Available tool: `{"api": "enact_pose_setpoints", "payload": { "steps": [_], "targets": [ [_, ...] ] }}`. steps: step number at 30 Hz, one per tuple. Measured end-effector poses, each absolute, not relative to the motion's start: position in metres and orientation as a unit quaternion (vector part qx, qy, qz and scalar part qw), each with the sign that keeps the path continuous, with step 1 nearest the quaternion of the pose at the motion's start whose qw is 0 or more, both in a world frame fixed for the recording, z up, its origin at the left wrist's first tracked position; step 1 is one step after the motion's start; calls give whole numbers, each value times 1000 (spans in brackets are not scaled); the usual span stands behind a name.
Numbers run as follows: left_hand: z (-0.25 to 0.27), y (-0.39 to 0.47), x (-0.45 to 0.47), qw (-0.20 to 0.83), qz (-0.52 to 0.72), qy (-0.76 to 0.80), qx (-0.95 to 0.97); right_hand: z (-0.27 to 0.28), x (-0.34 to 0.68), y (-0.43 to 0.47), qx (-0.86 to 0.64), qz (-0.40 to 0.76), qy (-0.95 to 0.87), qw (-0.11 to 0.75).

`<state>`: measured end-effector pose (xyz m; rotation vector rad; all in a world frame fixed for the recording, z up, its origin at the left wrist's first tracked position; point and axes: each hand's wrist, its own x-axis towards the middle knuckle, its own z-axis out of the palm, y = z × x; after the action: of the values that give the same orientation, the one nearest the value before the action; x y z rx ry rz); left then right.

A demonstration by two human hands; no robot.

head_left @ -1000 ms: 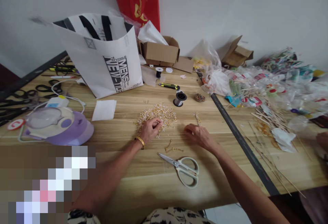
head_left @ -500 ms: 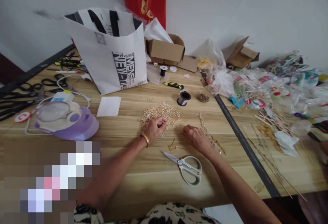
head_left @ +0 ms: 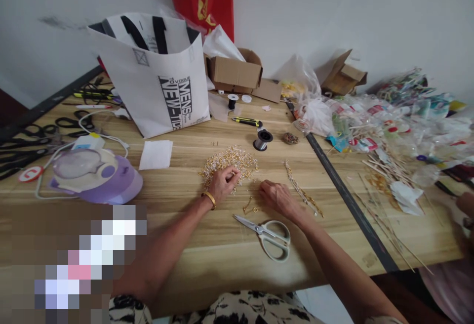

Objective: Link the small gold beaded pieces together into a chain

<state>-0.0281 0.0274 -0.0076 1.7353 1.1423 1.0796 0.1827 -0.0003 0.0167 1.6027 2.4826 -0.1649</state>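
A loose pile of small gold and clear beads or links (head_left: 231, 156) lies on the wooden table. My left hand (head_left: 223, 182), with a gold bracelet at its wrist, rests at the pile's near edge, thumb and fingers pinched together. Whatever it pinches is too small to name. To its right, my right hand (head_left: 277, 196) lies low over the table with curled fingers; their tips are hidden. Between the hands is a short gold chain with a ring (head_left: 249, 206). Beaded chains (head_left: 300, 190) lie just beyond my right hand. Scissors (head_left: 274, 237) with pale handles lie nearer me, blades apart from both hands.
A purple device (head_left: 111, 181) with a cord and a white paper (head_left: 156, 154) lie left. Behind stand a white bag (head_left: 170, 77), a wire spool (head_left: 263, 139) and a cutter knife (head_left: 247, 122). Plastic packets (head_left: 370, 121) and thin sticks cover the right; another person's hand (head_left: 465, 204) shows there.
The view has shifted slightly. My right hand has edged a little left toward the pile, while my left hand keeps its pinch there. More of the other person shows at the right edge.
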Motion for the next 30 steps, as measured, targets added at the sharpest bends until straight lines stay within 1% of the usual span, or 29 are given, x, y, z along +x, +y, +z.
{"api": "enact_pose_setpoints", "payload": {
  "steps": [5,10,16,22,25,30],
  "targets": [
    [-8,28,-29,384,425,453,683,16,182,7,513,-97,852,45],
    [-11,28,-28,387,431,443,685,14,171,16,476,-109,873,-3],
    [-16,28,-28,380,428,445,689,12,158,19,425,-95,900,-11],
    [-10,27,-27,373,427,454,687,7,156,22,386,-93,917,-33],
    [-9,26,-26,373,425,456,687,10,158,22,385,-121,912,-69],
    [-9,23,-24,368,435,446,690,18,167,24,446,-218,851,-171]
  ]
}}
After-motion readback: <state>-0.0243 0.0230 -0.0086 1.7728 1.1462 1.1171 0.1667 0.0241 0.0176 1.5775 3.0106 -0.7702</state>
